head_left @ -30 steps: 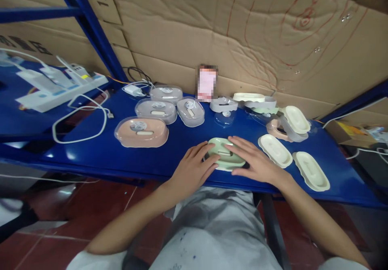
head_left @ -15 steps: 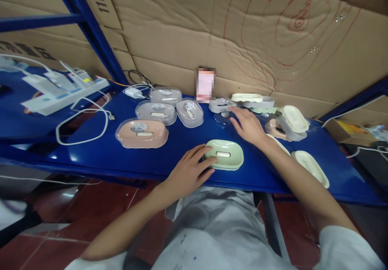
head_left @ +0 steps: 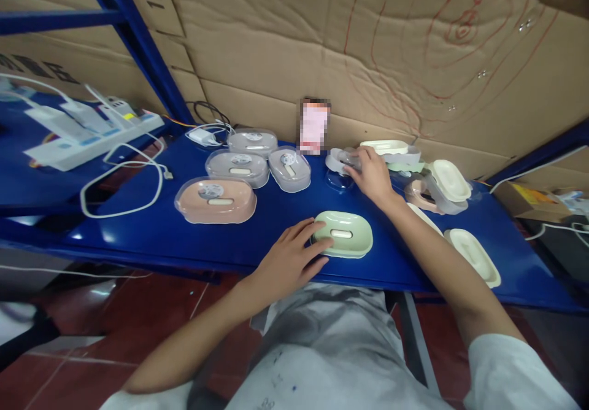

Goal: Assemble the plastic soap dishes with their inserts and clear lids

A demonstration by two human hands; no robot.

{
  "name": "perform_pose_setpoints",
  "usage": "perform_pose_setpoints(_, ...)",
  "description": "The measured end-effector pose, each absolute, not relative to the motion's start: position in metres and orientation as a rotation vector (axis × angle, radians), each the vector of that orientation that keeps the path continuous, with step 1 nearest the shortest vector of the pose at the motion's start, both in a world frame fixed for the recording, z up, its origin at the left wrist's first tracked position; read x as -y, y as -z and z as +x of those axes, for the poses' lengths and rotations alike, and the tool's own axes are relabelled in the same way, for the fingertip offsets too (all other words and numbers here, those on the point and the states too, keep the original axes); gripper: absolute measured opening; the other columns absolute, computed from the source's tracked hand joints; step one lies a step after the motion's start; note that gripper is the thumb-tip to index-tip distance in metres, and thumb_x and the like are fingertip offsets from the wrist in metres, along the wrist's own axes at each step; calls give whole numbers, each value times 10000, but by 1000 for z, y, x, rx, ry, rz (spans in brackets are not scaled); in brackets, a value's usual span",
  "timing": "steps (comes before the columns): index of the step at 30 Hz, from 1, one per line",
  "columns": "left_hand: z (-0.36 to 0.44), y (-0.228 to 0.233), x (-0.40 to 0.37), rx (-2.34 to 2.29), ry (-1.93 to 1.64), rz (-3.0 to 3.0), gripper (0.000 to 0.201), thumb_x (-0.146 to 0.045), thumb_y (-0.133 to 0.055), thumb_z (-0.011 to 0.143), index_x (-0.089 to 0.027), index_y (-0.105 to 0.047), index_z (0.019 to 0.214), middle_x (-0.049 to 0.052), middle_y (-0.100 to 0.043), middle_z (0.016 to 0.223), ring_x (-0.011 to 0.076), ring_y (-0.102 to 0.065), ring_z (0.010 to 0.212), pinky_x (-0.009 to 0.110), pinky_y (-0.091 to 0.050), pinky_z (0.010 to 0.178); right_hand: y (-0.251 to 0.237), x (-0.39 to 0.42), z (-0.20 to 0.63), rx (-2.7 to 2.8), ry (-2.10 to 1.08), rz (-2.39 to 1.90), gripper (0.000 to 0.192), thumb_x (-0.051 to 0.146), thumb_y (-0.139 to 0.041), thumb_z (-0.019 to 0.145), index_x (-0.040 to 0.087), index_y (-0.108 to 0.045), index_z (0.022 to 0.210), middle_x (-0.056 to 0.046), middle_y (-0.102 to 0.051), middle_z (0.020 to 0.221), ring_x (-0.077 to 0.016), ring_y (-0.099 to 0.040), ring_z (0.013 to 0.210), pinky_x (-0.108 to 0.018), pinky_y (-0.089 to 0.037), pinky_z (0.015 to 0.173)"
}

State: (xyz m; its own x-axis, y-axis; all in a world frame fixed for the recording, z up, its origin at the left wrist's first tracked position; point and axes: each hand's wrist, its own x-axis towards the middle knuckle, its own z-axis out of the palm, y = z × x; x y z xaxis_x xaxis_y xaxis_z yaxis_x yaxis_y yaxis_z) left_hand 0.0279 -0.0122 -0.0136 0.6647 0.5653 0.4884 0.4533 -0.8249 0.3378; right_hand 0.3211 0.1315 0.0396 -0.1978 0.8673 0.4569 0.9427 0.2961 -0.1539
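- Left hand (head_left: 288,261) lies flat on the blue table (head_left: 151,238), fingers spread and slack, fingertips touching the left end of the green dish (head_left: 344,234). Nothing clasped.
- Green dish sits near the front edge of the table, directly ahead of the person, slot side up, between the two forearms.
- Right hand (head_left: 372,174) is stretched to the back of the table, fingers curled around a clear lid (head_left: 339,159). The lid is tilted, its left end off the surface.
- Just beneath that lid, a small clear piece (head_left: 334,181) lies on the table; its shape is too blurred to tell.
- Left of the green dish, well apart: a pink dish (head_left: 215,200) under a clear cover.
- Behind the pink dish: three grey dishes (head_left: 238,167), also covered, set close together.
- Right of the right forearm: cream trays (head_left: 473,256) lie flat near the front; further back a heap of parts (head_left: 437,186), cream, grey and pink, partly overlapping.
- A blurred pink card (head_left: 315,126) stands against the cardboard wall (head_left: 285,48) behind the table.
- Far left: a power strip (head_left: 87,137) with chargers plugged in and a white cable (head_left: 124,183) looping across the surface.
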Motion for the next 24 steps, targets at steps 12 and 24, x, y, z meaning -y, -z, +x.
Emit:
perform_pose_setpoints(12,27,14,12,-820,-872,2669,304,-305,-636,1085,-253,-704,1377,124,-609,1551,360,-535,1500,586,-539,1203,-32,-101,363,2453,-76,-1482,1047,491,-789,903,273,-229,1760,-181,-235,1823,-454,-279,1656,-712,-301,1286)
perform_pose_setpoints(24,27,13,14,-833,-886,2666,303,-309,-650,1085,-261,-635,1384,130,-583,1556,351,-568,1470,571,-540,1195,-75,-36,337,2455,195,-1296,944,790,-630,959,244,-419,1700,-199,-543,1528,-408,-480,1473,-641,-273,1266)
